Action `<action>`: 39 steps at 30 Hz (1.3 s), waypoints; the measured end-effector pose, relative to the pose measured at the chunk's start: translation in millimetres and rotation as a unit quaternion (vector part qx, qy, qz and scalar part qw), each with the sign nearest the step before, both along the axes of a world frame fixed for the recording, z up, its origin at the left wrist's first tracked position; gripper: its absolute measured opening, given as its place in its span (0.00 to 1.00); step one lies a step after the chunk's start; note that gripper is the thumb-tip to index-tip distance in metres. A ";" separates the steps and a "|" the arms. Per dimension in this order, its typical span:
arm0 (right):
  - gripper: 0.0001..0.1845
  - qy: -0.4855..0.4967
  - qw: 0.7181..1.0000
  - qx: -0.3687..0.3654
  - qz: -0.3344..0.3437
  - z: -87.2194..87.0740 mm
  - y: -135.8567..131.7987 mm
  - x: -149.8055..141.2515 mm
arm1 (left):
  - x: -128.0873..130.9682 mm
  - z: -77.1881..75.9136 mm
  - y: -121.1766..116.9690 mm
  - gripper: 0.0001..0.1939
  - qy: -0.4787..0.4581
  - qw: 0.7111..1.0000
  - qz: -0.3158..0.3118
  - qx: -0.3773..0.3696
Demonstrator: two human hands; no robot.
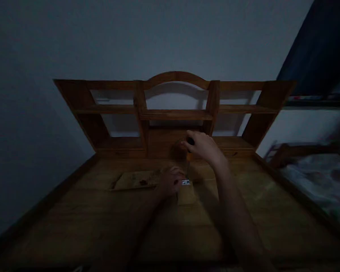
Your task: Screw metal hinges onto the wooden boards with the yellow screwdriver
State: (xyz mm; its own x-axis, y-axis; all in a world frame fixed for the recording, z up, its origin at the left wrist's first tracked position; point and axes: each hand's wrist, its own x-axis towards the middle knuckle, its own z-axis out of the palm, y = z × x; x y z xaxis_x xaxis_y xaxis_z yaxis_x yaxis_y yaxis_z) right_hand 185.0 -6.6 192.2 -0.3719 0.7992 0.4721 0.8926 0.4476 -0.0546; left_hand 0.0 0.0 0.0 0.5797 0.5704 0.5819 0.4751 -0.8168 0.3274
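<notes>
My right hand [204, 148] is closed around the handle of a screwdriver [189, 156], which has a black and orange grip. The shaft points straight down, and its tip meets a small shiny metal plate [185, 182], possibly a hinge. That plate lies at the far end of a pale wooden block [186, 195] resting on the desk. From the left side, my left hand [170, 182] presses its curled fingers against the block beside the plate. Darkness hides part of those fingers.
The wooden desk [102, 219] carries a flat piece of board [134, 180] left of my hands, with a small dark item [143, 182] on it. A wooden shelf unit [177, 114] rises at the back. Beyond the right edge lies a bed [320, 177]. The room is dim.
</notes>
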 end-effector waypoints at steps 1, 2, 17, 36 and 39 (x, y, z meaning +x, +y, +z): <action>0.14 -0.003 1.000 0.001 -0.002 -0.1 -0.8 -0.3 | -0.2 -0.1 -0.9 0.17 -0.001 1.000 -0.001 0.000; 0.13 -0.005 1.000 0.002 -0.003 -0.2 -1.7 -0.6 | -0.5 -0.1 -1.7 0.17 -0.002 1.000 -0.002 0.000; 0.13 0.014 1.000 0.002 0.013 -0.1 -3.2 -1.7 | -3.6 5.5 -5.7 0.17 0.004 1.000 -0.002 -0.014; 0.15 0.036 0.999 -0.026 0.015 0.5 -3.4 0.5 | -3.7 5.5 -6.7 0.17 0.010 1.000 -0.001 -0.024; 0.12 0.030 0.999 -0.019 0.016 0.5 -1.6 2.8 | -3.5 6.3 -7.4 0.18 0.011 1.000 0.001 -0.023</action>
